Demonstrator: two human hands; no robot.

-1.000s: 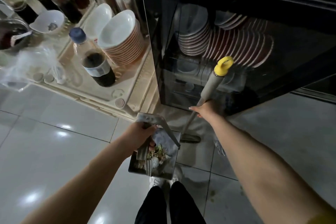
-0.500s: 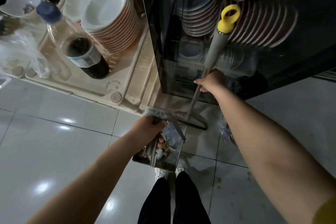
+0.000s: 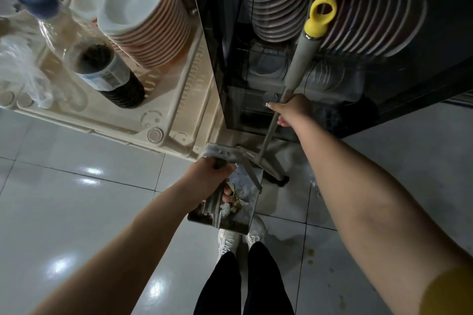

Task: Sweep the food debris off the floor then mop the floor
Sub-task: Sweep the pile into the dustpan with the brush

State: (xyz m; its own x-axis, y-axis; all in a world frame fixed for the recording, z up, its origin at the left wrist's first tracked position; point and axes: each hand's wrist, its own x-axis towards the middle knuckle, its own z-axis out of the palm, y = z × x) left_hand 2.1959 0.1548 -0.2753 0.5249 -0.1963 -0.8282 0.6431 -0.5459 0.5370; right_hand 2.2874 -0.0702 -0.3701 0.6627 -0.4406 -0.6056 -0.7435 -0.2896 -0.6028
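The person has moved in closer to the dark glass cabinet point(image 3: 230, 71) than a second ago. It and the cream plastic rack point(image 3: 179, 100) now look much bigger.

The left hand point(image 3: 212, 176) is wrapped tight round the handle of the metal dustpan point(image 3: 247, 210). It holds the pan up off the floor, just as before. The food debris point(image 3: 234, 206) sits inside the pan, green and white bits right by the fingers.

The right hand point(image 3: 291, 110) is closed round the thin pole of the broom point(image 3: 302, 59), just under its grey grip. The pole now stands straighter. Its yellow loop point(image 3: 320, 15) is up in front of the plates point(image 3: 276, 7) in the cabinet. The broom head point(image 3: 273, 175) rests on the floor at the foot of the cabinet, close behind the pan.

So the sweeping looks almost done. The scraps are picked up and need tipping out. The mopping is not started, and small yellow spots point(image 3: 311, 253) mark the tiles on the right, near the white shoes point(image 3: 227, 240).

Room is tight in front. The rack corner is just beside the left hand. A stack of bowls point(image 3: 143, 15) and a bottle of dark liquid point(image 3: 107, 69) stand near its edge, so a bump could be bad. The top of the broom is close to the cabinet glass.

The wide open space is the shiny floor point(image 3: 76, 212) to the left. That seems the safe way to carry the pan, kept level so nothing spills.
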